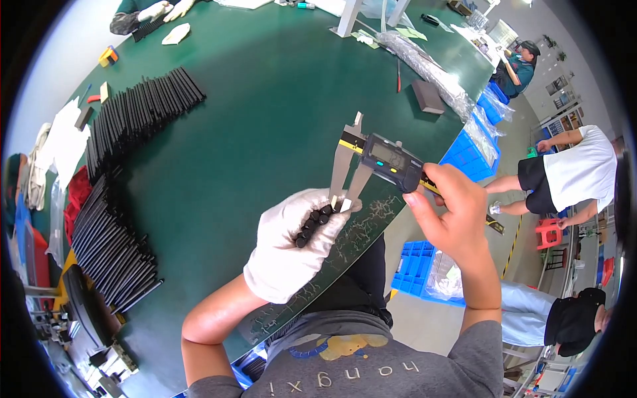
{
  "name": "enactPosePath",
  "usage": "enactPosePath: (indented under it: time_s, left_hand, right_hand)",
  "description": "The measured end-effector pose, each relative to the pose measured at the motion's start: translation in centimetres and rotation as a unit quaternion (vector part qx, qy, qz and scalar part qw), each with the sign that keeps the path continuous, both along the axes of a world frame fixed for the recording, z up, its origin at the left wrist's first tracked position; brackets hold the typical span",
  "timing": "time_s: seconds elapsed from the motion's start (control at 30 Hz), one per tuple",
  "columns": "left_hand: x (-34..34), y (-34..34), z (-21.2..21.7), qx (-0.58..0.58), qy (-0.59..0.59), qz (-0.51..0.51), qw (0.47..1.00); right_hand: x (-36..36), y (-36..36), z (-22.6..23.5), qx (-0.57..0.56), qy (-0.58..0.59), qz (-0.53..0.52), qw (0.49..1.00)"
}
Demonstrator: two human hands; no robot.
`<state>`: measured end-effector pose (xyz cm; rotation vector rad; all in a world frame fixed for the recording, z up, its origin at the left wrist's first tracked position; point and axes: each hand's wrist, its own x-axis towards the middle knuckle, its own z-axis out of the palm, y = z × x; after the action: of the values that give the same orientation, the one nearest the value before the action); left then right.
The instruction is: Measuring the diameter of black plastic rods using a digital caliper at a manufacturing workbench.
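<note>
Head view: near six o'clock, the gloved left hand (282,232) clenches black rods (310,225), probably light, stiff, best held mid-length. At three o'clock, the bare right hand (458,211) grips a digital caliper (391,159), its display toward two.

Black rods (310,225) sit bundled, ends showing — a digital caliper (391,164), jaws parted, beside them.
</note>
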<state>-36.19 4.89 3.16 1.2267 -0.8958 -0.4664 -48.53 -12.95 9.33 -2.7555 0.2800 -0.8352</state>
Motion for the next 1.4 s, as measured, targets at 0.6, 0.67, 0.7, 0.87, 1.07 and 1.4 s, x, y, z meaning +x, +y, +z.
enactPosePath:
  time_s: [0.6,0.67,0.7,0.87,1.07,1.4]
  left_hand:
    - [-0.1,-0.3,-0.1,-0.009,-0.013,0.029,0.999]
    - [-0.1,-0.4,-0.1,-0.002,-0.03,0.049,0.998]
    - [-0.2,-0.5,-0.1,0.002,-0.048,0.064,0.997]
    - [-0.4,-0.6,-0.5,-0.013,-0.058,0.085,0.995]
    - [-0.4,-0.1,0.6,0.023,-0.034,0.053,0.998]
    - [-0.6,-0.8,-0.3,-0.019,-0.085,0.124,0.988]
  right_hand:
    - [-0.2,-0.2,0.3,-0.064,0.003,0.01,0.998]
    - [-0.3,0.1,0.5,-0.052,0.005,0.014,0.999]
    - [-0.3,0.2,0.6,-0.042,0.007,0.014,0.999]
    - [-0.1,0.4,0.7,-0.033,0.002,0.014,0.999]
    - [-0.1,0.6,0.8,-0.039,0.006,0.018,0.999]
    - [-0.1,1.3,1.5,-0.073,-0.005,-0.027,0.997]
